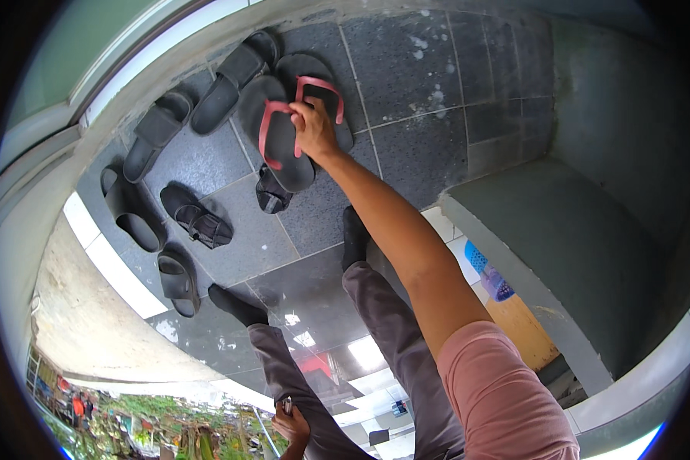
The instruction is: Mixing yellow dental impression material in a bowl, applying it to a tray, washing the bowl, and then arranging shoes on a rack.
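My right hand [314,129] reaches forward to a pair of dark flip-flops with coral-red straps. Its fingers are closed on the straps where the two lie side by side. The left flip-flop [293,169] partly covers a black shoe [271,192] beneath its heel end; the right flip-flop [303,69] is half hidden behind my hand. My left hand [293,426], low in the view by my thigh, is closed around a small pale, shiny object [287,405], too small to name.
Black slides [176,284], [134,211], [157,134], [234,80] and another black shoe [195,215] lie on grey floor tiles [414,77]. My socked feet stand nearby. A grey ledge [544,207] is at right, with a blue-purple perforated item [487,268] below it.
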### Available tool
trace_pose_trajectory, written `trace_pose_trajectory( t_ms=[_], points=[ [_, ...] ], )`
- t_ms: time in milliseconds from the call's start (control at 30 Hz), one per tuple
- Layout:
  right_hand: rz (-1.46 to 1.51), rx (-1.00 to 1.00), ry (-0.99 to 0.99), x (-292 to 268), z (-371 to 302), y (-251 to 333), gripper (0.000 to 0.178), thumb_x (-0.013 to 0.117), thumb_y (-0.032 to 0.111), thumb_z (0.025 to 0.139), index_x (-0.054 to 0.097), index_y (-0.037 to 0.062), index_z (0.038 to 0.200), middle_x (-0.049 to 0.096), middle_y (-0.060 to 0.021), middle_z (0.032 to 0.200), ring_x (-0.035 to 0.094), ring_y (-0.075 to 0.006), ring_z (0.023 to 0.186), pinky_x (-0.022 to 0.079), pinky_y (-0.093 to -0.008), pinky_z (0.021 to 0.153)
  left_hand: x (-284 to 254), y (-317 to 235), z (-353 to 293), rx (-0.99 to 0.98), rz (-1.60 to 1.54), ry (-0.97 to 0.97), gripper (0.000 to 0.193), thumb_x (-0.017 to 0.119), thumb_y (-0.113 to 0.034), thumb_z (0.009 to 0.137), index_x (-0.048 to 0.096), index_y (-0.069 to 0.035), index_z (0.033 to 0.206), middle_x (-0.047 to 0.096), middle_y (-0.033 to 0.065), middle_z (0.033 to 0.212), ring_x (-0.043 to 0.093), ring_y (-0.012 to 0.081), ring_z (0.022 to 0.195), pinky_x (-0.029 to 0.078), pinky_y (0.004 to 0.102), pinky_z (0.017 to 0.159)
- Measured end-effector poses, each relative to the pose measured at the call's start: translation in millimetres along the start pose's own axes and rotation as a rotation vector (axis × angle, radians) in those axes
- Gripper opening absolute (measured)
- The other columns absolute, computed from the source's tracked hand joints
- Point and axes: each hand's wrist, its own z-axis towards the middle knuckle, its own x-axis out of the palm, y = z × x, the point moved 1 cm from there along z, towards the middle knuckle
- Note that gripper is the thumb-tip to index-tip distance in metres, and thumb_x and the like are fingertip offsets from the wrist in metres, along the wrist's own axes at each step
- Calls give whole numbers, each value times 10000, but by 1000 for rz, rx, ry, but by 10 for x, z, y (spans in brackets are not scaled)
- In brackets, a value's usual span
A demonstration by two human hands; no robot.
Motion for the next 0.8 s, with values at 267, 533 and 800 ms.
trace_pose_trajectory(
  t_ms=[267, 533, 800],
  points=[
    [-115, 67, 120, -736, 192, -165, 208, 549, 116, 913, 620, 82, 1106, 648, -132, 1029, 632, -312, 968, 486, -395, 821, -95, -170, 74, 72, -7, -23, 258, 633, -203, 746, 630, -11, 918, 622, 201, 705, 570, 431, 667, 395, 531, 655],
    [-494, 106, 71, -2006, 927, -419, 311, 592, 167, 902, 566, 90, 1203, 602, -160, 1135, 575, -341, 1095, 454, -418, 906, -160, -158, 89, 93, -36, -8, 192, 650, -167, 745, 633, -27, 874, 631, 184, 684, 608, 410, 650, 436, 517, 624],
    [-434, 127, 153, -765, 768, 80, 645, 750, 270, 782, 445, 82, 1319, 501, -202, 1248, 472, -357, 1215, 411, -432, 995, -157, -91, 107, 80, -111, 23, 177, 643, -167, 773, 641, -22, 875, 646, 190, 699, 625, 416, 647, 471, 499, 613]
  ],
)
